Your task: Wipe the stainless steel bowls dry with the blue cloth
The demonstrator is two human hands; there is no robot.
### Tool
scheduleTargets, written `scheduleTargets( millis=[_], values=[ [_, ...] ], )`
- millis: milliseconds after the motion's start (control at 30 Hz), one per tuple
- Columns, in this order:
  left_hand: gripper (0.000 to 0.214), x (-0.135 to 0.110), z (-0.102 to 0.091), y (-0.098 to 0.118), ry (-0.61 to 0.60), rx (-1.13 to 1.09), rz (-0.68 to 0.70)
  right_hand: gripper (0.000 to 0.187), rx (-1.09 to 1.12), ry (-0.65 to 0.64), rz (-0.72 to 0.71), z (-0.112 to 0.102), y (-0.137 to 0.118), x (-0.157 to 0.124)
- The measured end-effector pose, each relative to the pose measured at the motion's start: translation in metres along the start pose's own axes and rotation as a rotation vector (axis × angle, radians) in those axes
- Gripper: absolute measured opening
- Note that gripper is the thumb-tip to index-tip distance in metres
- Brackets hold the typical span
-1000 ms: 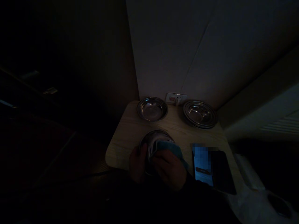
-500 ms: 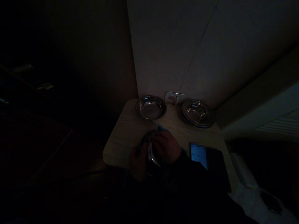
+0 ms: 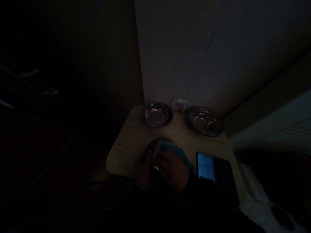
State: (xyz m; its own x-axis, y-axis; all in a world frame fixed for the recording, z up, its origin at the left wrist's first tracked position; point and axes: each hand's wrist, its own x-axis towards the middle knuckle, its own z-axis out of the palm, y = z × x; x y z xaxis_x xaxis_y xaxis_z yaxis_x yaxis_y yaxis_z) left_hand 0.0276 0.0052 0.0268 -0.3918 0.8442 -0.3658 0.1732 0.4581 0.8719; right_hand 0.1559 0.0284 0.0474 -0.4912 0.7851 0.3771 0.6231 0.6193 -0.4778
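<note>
The scene is very dark. Near the front edge of a small wooden table, my left hand grips the left rim of a shiny metal plate, thumb over the inside. A teal cloth is bunched in my right hand, whose fingers are closed and press it against the plate's inside. The plate's lower part is lost in shadow and behind my hands. Behind it, a similar metal plate lies at the back left of the table.
A stack of metal plates stands at the back right. On the right side are a lit phone and a dark flat case. A wall socket with a plug sits just above the table's back edge.
My right hand has moved slightly down with the cloth, and more of the teal cloth now shows across the plate and to its right. My left hand keeps its grip.
</note>
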Motion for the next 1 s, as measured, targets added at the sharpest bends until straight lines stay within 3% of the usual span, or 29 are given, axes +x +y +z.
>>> scheduleTargets(
  millis=[167, 367, 467, 667, 867, 1000],
  values=[
    [0.051, -0.002, -0.001, 0.000, 0.014, -0.032, -0.022, 0.019, -0.040, 0.055, 0.037, 0.002, 0.006, 0.003],
    [0.046, -0.003, -0.002, 0.000, -0.001, -0.054, -0.022, 0.017, 0.020, -0.017, -0.063, 0.003, 0.005, -0.004],
    [0.047, -0.003, 0.000, 0.000, 0.020, -0.037, -0.018, 0.020, -0.018, 0.036, -0.004, 0.003, 0.010, 0.003],
    [0.042, 0.001, 0.000, 0.002, 0.030, -0.032, 0.013, 0.019, 0.016, -0.017, -0.082, 0.005, -0.007, -0.014],
    [0.050, -0.003, 0.001, 0.006, 0.020, -0.041, 0.022, 0.018, -0.027, 0.028, 0.003, 0.002, 0.013, 0.008],
    [0.047, -0.002, 0.001, 0.003, 0.029, -0.042, 0.013, 0.018, 0.015, 0.042, -0.046, 0.007, 0.002, -0.011]
  ],
)
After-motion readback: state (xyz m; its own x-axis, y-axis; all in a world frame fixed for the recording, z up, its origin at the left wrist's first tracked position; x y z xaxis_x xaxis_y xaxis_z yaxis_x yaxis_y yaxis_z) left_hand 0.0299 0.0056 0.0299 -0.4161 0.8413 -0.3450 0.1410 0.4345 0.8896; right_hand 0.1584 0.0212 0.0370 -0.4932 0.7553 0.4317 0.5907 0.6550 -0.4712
